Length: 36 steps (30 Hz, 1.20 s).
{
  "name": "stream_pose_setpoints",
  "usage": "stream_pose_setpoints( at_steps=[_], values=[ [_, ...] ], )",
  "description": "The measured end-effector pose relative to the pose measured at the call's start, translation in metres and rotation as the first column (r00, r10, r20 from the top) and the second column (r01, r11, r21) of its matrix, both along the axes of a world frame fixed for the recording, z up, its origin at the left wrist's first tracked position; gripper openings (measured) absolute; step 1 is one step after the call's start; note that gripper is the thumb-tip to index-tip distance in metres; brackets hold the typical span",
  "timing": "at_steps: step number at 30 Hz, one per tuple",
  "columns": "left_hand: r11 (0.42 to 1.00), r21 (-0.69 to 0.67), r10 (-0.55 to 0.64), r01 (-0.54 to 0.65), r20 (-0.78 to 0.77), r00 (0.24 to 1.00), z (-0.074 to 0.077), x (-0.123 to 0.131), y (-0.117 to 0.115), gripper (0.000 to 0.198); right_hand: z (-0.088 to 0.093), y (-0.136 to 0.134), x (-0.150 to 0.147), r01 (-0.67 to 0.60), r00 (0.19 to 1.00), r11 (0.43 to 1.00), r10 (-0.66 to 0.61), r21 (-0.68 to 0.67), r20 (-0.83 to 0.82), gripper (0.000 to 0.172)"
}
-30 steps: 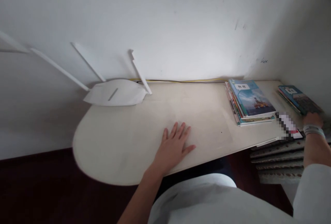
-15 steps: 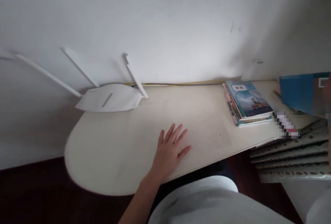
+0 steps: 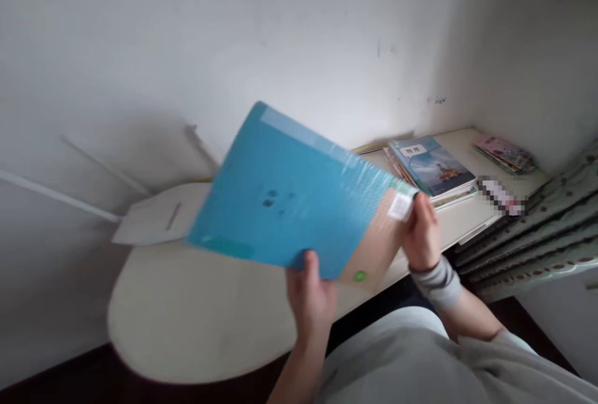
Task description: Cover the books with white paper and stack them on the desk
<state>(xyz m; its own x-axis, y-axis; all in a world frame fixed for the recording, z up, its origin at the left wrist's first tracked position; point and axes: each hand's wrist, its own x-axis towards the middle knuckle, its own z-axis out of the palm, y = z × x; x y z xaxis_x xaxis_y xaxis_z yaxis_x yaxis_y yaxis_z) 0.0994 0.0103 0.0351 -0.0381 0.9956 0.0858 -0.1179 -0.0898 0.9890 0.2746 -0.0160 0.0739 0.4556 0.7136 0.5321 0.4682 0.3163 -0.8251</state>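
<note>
Both my hands hold a large, thin blue book [image 3: 299, 192] tilted above the table. It has a beige strip with a white barcode label at its right end. My left hand [image 3: 311, 304] grips the lower edge, thumb on top and fingers underneath. At the right corner, beside the label, my right hand [image 3: 424, 236] is closed on the book. The far left end of the book is blurred by motion and covers part of the table behind it.
A white router [image 3: 159, 214] with long antennas stands at the left against the wall. Stacked books [image 3: 434, 167] lie on the white table [image 3: 196, 317] at the right, with small booklets [image 3: 504, 152] farther back. A patterned curtain [image 3: 537, 236] hangs along the right edge.
The blue book has come from the far right to the middle, carried by my right hand. My left hand, earlier spread flat on the table, now grips its lower edge.
</note>
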Motion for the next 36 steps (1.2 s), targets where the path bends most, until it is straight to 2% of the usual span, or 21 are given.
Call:
stream_pose_setpoints(
  at_steps=[1, 2, 4, 7, 10, 12, 14, 16, 18, 22, 29, 33, 36],
  values=[
    [0.989, 0.031, 0.143, -0.143, 0.015, 0.990, 0.004, -0.014, 0.003, 0.049, -0.008, -0.002, -0.023, 0.026, 0.987, 1.000, -0.024, 0.013, -0.160, 0.037],
    [0.967, 0.062, 0.246, -0.246, 0.006, 0.969, 0.008, -0.030, 0.007, 0.047, -0.015, -0.006, -0.043, -0.024, 0.966, 1.000, 0.028, 0.016, -0.258, 0.032],
    [0.934, 0.116, 0.342, -0.337, -0.024, 0.939, 0.016, -0.063, 0.017, 0.043, -0.024, -0.017, -0.071, -0.188, 0.940, 0.982, 0.182, 0.006, -0.287, 0.028],
    [0.954, 0.103, 0.287, -0.283, -0.030, 0.957, 0.025, -0.106, 0.034, 0.041, -0.029, -0.032, -0.086, -0.417, 0.902, 0.906, 0.401, -0.078, -0.160, 0.034],
    [0.971, -0.015, 0.236, -0.237, -0.042, 0.971, 0.025, -0.133, 0.050, 0.040, -0.034, -0.031, -0.080, -0.484, 0.859, 0.854, 0.505, -0.190, 0.087, 0.043],
    [0.972, -0.104, 0.207, -0.212, -0.054, 0.977, 0.021, -0.142, 0.060, 0.042, -0.040, -0.022, -0.070, -0.402, 0.818, 0.864, 0.488, -0.305, 0.305, 0.044],
    [0.971, -0.176, 0.153, -0.162, -0.060, 0.986, 0.017, -0.147, 0.068, 0.046, -0.049, -0.011, -0.059, -0.191, 0.757, 0.877, 0.418, -0.441, 0.502, 0.042],
    [0.968, -0.223, 0.100, -0.114, -0.074, 0.992, 0.014, -0.149, 0.074, 0.048, -0.060, -0.003, -0.048, 0.039, 0.665, 0.844, 0.378, -0.536, 0.644, 0.042],
    [0.967, -0.241, 0.058, -0.081, -0.100, 0.993, 0.010, -0.150, 0.078, 0.049, -0.070, 0.001, -0.038, 0.153, 0.576, 0.807, 0.396, -0.571, 0.715, 0.046],
    [0.974, -0.226, -0.011, -0.031, -0.182, 0.983, 0.002, -0.152, 0.081, 0.057, -0.079, 0.001, -0.026, 0.171, 0.501, 0.801, 0.431, -0.574, 0.751, 0.050],
    [0.972, -0.234, -0.065, 0.004, -0.256, 0.964, -0.015, -0.158, 0.081, 0.058, -0.081, -0.002, -0.022, 0.166, 0.468, 0.838, 0.397, -0.519, 0.790, 0.048],
    [0.973, -0.224, -0.111, 0.048, -0.275, 0.955, -0.019, -0.161, 0.082, 0.058, -0.081, -0.003, -0.022, 0.171, 0.448, 0.838, 0.402, -0.518, 0.799, 0.049],
    [0.983, -0.169, -0.125, 0.068, -0.347, 0.930, -0.020, -0.160, 0.083, 0.058, -0.081, -0.003, -0.022, 0.177, 0.440, 0.836, 0.405, -0.520, 0.801, 0.049]
  ],
)
